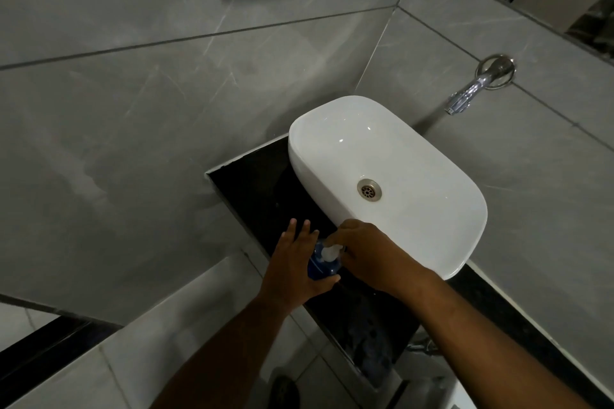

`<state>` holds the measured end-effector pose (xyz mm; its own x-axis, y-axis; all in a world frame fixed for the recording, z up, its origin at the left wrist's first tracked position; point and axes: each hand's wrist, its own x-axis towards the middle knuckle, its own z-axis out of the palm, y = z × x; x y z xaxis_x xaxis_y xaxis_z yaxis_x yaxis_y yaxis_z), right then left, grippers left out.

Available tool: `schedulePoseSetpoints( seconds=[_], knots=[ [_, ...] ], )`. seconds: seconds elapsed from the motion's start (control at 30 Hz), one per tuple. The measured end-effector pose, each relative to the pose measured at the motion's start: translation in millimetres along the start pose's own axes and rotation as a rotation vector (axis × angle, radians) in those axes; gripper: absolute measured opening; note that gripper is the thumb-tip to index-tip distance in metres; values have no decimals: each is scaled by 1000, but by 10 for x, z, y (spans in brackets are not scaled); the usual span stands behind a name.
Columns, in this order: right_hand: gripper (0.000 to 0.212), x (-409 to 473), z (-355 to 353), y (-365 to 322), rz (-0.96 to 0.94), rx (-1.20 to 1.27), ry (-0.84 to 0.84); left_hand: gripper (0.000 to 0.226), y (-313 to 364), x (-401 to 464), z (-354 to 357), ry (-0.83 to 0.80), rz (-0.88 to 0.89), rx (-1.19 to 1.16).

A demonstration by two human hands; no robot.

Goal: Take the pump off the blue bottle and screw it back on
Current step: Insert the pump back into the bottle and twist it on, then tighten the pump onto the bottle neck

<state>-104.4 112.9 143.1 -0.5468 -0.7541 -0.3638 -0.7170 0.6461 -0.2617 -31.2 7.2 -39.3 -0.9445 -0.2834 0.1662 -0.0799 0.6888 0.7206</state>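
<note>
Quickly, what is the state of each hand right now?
Left hand: holds the blue plastic bottle, thumb around it.
Right hand: grips the white pump on top.

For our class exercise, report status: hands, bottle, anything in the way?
Left hand holds blue bottle on black counter. Right hand grips pump, seated on bottle. White basin beside, not blocking.

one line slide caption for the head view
Left hand holds the blue bottle at the black counter while the right hand grips its white pump.
</note>
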Motion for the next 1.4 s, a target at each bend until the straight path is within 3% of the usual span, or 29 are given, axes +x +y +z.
schedulePoseSetpoints(
  seconds=[0.23, 0.43, 0.63, 0.97, 1.03, 1.13, 1.2, 1.3, 1.4],
  knots=[
    [51, -24, 62, 70, 14, 83, 44, 99, 30, -4, -9, -8, -1, 9],
    [25, 140, 79, 83, 8, -26, -27, 98, 42, -14, -8, 18, -27, -34],
    [19, 210, 134, 147, 38, 8, -59, 101, 74, -21, 25, 33, -62, -83],
    [11, 168, 458, 290, 86, 215, 180, 109, 43, -6, -12, -101, -117, -56],
    [19, 138, 498, 322, 120, 333, 186, 110, 74, -20, -15, -103, -106, -77],
    [65, 40, 623, 342, 226, 444, 229, 124, 109, -54, -67, -165, -139, -142],
    [55, -17, 727, 369, 264, 480, 304, 127, 68, -88, -107, -196, -182, -187],
    [25, -74, 826, 360, 249, 568, 356, 115, -15, -146, -187, -174, -238, -224],
    [38, -43, 879, 301, 208, 607, 405, 92, -8, -145, -232, -146, -250, -212]
  ],
)
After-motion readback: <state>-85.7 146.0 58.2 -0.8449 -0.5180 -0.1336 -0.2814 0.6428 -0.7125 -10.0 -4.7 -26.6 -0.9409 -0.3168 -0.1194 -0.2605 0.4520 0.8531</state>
